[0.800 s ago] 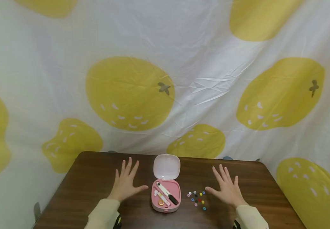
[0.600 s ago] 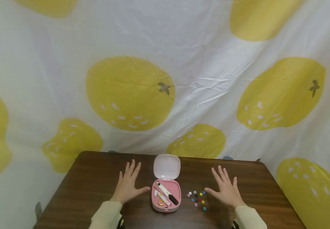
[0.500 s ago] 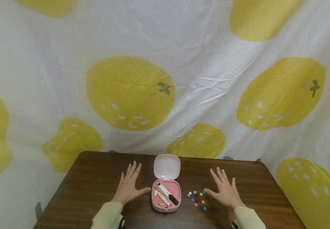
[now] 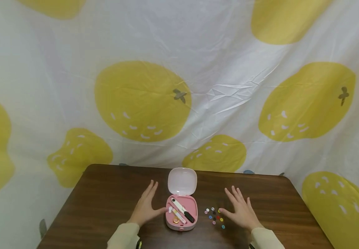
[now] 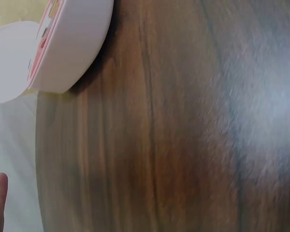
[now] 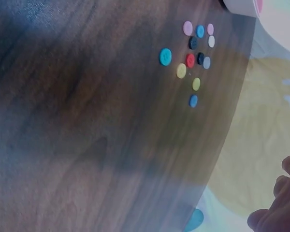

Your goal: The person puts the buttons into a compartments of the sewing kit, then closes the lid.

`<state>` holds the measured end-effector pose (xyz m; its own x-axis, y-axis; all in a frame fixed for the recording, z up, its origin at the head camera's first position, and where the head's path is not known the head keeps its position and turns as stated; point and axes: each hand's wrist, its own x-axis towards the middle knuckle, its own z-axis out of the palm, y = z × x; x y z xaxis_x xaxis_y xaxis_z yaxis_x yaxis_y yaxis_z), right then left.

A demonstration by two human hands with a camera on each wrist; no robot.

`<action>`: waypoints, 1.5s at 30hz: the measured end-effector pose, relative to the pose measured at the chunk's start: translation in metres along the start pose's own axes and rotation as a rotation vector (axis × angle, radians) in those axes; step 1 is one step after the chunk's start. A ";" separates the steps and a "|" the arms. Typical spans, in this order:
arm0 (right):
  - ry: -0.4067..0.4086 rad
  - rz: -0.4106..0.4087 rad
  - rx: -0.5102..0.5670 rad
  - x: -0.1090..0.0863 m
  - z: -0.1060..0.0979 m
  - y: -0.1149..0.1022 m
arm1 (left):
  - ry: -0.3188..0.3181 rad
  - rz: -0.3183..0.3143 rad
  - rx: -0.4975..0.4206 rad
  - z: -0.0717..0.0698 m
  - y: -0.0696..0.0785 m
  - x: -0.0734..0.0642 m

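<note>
A small pink case [image 4: 181, 228] stands on the table, its white lid [image 4: 182, 181] raised at the back. Inside lie a white tool with a black end [image 4: 183, 211], a pale printed strip [image 4: 178, 216] and a gold ring [image 4: 175, 220]. My left hand [image 4: 144, 208] is at the case's left, fingers extended, the thumb tip overlapping its rim in the head view. To the right, my right hand [image 4: 243, 212] has its fingers spread and holds nothing. Its thumb reaches the edge of several loose coloured buttons [image 4: 218, 217]. The right wrist view shows these buttons [image 6: 190, 60] lying flat.
The dark wooden table [image 4: 98, 207] has a rounded far edge. Behind it hangs a white cloth [image 4: 220, 69] printed with large yellow fruit. In the left wrist view the case's white side wall [image 5: 77, 46] fills the upper left corner.
Both hands have moved inward and slightly nearer the body: the left rightward to the case's edge, the right leftward to the buttons. The case and buttons stay where they were.
</note>
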<state>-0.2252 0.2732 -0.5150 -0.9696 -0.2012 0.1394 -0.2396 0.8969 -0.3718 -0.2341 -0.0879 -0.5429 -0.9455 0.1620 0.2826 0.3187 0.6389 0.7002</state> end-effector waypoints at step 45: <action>-0.035 -0.026 0.089 -0.009 0.026 0.001 | -0.159 0.020 -0.240 0.050 -0.003 -0.011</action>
<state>-0.2177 0.2660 -0.5409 -0.9639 -0.2388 0.1179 -0.2663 0.8531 -0.4487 -0.2281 -0.0539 -0.5805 -0.9314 0.3007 0.2049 0.3263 0.4408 0.8362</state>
